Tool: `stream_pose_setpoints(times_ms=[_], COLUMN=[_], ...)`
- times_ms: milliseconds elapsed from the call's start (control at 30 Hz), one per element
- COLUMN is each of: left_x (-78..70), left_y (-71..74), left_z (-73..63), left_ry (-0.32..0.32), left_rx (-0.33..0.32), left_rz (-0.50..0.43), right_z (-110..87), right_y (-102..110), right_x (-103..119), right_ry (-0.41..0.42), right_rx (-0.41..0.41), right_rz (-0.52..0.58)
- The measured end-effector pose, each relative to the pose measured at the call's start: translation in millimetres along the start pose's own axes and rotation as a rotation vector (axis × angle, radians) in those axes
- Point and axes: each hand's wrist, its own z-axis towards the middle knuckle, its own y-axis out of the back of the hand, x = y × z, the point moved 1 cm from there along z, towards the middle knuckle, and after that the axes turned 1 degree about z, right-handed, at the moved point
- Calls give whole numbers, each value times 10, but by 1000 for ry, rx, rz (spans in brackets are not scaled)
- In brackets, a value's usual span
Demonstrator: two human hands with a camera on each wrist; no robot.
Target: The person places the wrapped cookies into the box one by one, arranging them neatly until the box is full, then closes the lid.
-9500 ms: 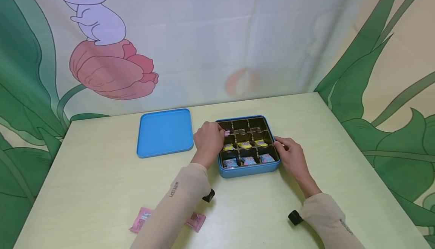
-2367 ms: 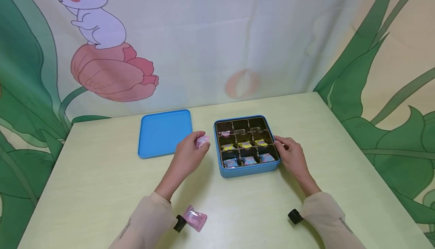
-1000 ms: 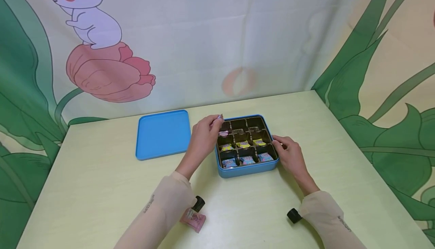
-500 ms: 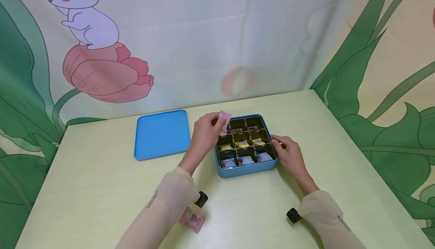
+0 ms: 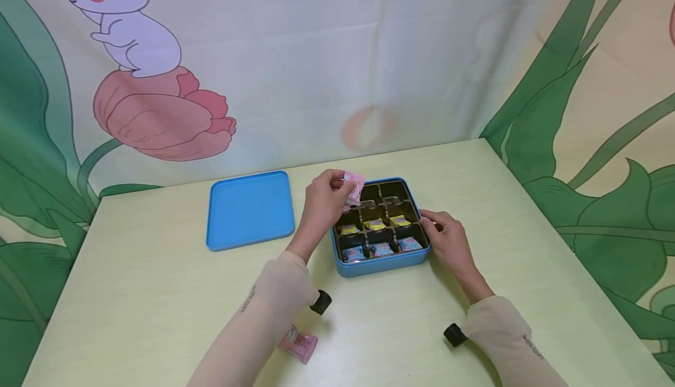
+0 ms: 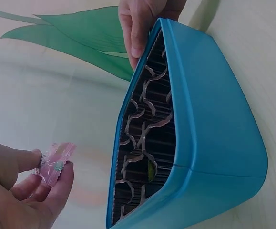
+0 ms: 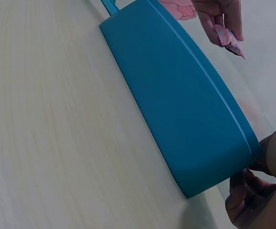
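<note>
My left hand (image 5: 327,198) pinches a pink-wrapped candy (image 5: 354,187) between thumb and fingers, above the far left compartment of a blue box (image 5: 382,267). In the left wrist view, the candy (image 6: 56,162) is held at the fingertips, apart from the box. Inside the box is a dark divided tray (image 5: 392,190). Yellow candies (image 5: 375,224) lie in its middle row and blue candies (image 5: 381,250) in its near row. Part of a pink candy (image 5: 346,207) shows under my left hand. My right hand (image 5: 448,237) holds the box's right side, near the rim.
A blue lid (image 5: 250,211) lies flat on the table left of the box. Another pink candy (image 5: 299,345) rests near my left sleeve (image 5: 263,311), partly hidden by it. A printed curtain (image 5: 295,70) stands behind the table.
My left hand picked up a pink candy from the table's near left, carried it to the box and moved slightly right. An earlier candy stays in the far left compartment. My right hand stayed put.
</note>
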Motion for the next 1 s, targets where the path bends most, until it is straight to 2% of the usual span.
stream_pose_setpoints(times_ms=[100, 333, 533, 800, 1000], left_x=[19, 55, 118, 166, 156], left_y=[-44, -139, -210, -322, -395], left_z=[26, 109, 187, 180, 140], left_ry=[10, 27, 68, 54, 61], left_rx=[-3, -13, 10, 58, 90], left_rz=[-16, 31, 31, 77, 38], right_z=[-9, -7, -4, -50, -83], right_y=[6, 7, 1, 18, 11], right_x=[9, 15, 1, 6, 10], right_ry=[7, 25, 30, 33, 24], right_rx=[-3, -10, -10, -22, -17], right_rz=[1, 8, 22, 18, 7])
